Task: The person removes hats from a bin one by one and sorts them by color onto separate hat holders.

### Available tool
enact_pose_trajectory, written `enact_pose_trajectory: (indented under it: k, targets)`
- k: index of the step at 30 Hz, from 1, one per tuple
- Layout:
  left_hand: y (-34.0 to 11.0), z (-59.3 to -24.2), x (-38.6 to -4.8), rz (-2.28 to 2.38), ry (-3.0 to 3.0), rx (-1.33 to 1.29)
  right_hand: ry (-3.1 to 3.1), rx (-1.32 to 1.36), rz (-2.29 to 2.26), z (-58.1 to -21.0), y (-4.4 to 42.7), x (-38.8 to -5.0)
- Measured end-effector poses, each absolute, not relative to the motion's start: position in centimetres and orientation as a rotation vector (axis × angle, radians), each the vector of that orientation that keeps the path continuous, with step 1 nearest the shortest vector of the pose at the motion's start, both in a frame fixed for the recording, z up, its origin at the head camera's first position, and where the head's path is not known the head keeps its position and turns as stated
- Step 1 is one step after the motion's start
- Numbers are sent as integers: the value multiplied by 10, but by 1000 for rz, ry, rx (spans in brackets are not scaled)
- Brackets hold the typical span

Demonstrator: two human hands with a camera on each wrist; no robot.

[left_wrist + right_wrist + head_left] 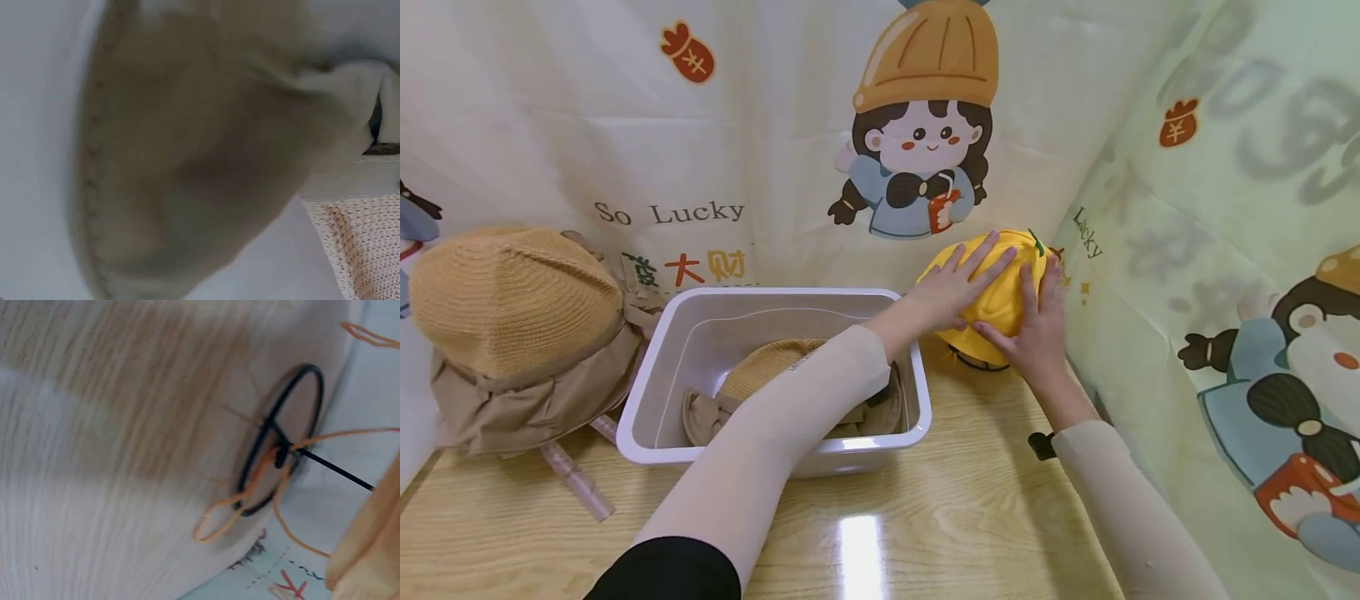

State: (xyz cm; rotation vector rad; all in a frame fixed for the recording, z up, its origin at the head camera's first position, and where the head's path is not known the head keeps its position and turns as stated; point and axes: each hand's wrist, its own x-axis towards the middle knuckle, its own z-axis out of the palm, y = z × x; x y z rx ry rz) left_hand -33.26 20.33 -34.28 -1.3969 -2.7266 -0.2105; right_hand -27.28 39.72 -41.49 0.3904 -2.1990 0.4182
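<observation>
A yellow hat (1000, 310) with a green stem-like tip sits on a black wire stand (337, 470) at the right back of the table. My left hand (957, 287) reaches across the basin and lies on the hat's upper left, fingers spread. On its right side rests my right hand (1041, 329), with fingers extended and thumb apart. Orange cords (287, 515) dangle by the stand's round base in the right wrist view, beside the hat's edge (369, 550). Neither hand appears in its wrist view.
A light plastic basin (647, 417) holds a straw hat (760, 375) with a tan fabric brim (200, 162). Left of it, another straw hat (512, 300) with a brown brim sits above pinkish tubes (576, 483). Printed curtains (797, 167) border the wooden table (947, 517).
</observation>
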Motion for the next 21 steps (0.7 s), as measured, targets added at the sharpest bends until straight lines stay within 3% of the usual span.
enact_pose_trajectory:
  k: [7, 21]
  targets:
    - [199, -345, -336, -206, -2740, -1376, -2220, 341, 446, -424, 392, -276]
    - [198, -341, -343, -302, -2767, -1451, -2310, 297, 487, -373, 395, -288]
